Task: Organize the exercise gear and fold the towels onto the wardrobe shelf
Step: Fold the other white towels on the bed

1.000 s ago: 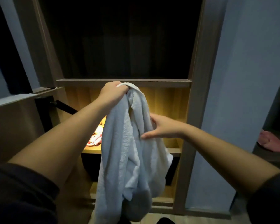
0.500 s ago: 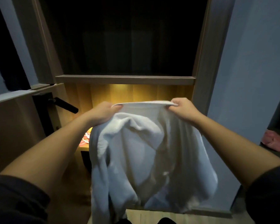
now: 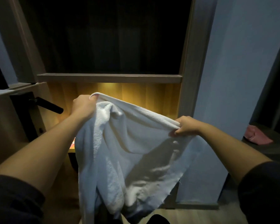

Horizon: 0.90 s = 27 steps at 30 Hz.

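Both arms reach forward and spread apart, the left forearm (image 3: 44, 149) angled upward, the right forearm (image 3: 225, 143) flatter. The left hand (image 3: 83, 105) is the higher one, a closed fist gripping one corner of the towel (image 3: 128, 143). The right hand (image 3: 186, 126) sits lower and farther out, back of the hand up, its fingers (image 3: 179, 131) curled under and pinching the same top edge.

Towel (image 3: 136, 143) — white; cloth (image 3: 257, 135) — pink

No text, label, brand, number or sign can be read anywhere, neither on the white towel (image 3: 136, 143) nor on the wardrobe shelf (image 3: 110, 78).
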Motion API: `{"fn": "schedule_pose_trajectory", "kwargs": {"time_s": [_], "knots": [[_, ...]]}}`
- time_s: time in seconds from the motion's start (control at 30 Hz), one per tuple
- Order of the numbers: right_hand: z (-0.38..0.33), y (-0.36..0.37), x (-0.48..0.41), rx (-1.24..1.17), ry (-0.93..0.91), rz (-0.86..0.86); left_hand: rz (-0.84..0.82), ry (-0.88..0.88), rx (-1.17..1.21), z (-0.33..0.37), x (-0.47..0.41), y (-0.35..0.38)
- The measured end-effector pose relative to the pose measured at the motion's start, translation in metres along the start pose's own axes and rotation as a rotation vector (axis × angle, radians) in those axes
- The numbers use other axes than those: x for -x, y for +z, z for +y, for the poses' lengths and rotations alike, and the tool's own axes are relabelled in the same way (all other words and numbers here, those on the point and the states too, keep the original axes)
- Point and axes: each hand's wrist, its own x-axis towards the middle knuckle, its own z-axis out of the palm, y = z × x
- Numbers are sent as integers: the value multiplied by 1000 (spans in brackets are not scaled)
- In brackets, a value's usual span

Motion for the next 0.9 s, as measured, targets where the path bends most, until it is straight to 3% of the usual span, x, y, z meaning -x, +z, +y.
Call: {"fn": "schedule_pose_trajectory", "kwargs": {"time_s": [0.13,0.27,0.43,0.5,0.7,0.9], "knots": [[14,-2,3,142,49,-41,28,-38,9,-2,-1,-2],[24,-5,5,-67,121,120,20,-21,-16,-3,1,-6],[-28,-8,3,-361,-59,425,-86,150,-162,19,12,-4],[-62,-12,5,-433,-181,428,-133,238,-210,30,22,3],[-133,-9,3,-119,-348,261,-295,408,-105,54,40,19],[-138,-1,2,-101,-314,461,-384,527,-3,44,47,20]]}}
